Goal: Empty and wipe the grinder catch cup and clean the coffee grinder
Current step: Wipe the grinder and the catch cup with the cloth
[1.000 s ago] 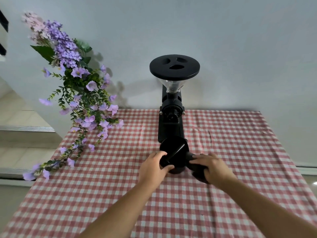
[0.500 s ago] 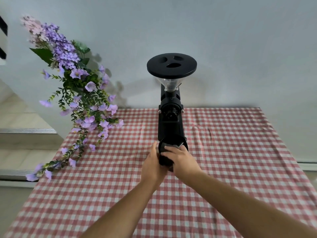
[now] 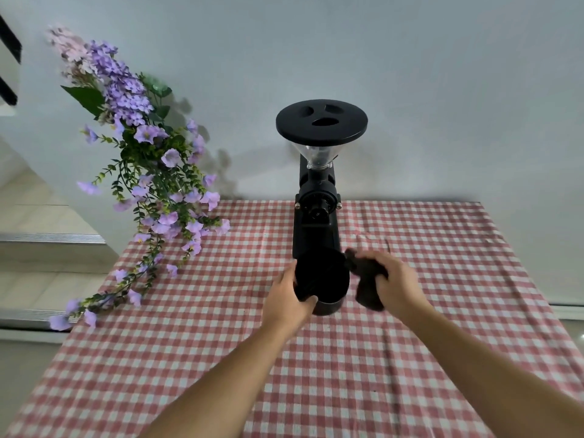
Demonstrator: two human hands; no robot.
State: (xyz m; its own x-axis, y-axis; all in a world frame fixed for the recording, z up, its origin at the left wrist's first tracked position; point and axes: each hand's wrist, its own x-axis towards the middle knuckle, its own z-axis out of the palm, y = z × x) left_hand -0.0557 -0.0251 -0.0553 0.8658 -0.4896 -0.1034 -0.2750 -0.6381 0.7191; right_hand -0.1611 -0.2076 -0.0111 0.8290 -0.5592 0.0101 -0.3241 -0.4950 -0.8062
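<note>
Purple artificial flowers [image 3: 142, 172] spill down over the left edge of the table, well clear of the action, and the red-and-white checked tablecloth [image 3: 426, 327] lies rumpled around the machine. The black coffee grinder [image 3: 317, 213] stands upright at the back against the pale wall, its round lid [image 3: 321, 123] topping the clear hopper, with nothing between the camera and the hands. Now the change: half a second ago both hands were bunched together right at the base of the grinder, the right one laid over the cup, and here they've split, the right hand swung out to the side with the cloth. The left hand [image 3: 289, 300] is wrapped around the black catch cup [image 3: 322, 281], fingers on its left wall and thumb curling under the front, the cup tipped with its open mouth toward the camera, sitting just in front of the grinder's body. The right hand [image 3: 393, 284] is clenched on a dark cloth [image 3: 366, 281], blurred, which bulges out between the fingers just beside the cup's right rim; whether cloth and cup actually touch is too smeared to call.
</note>
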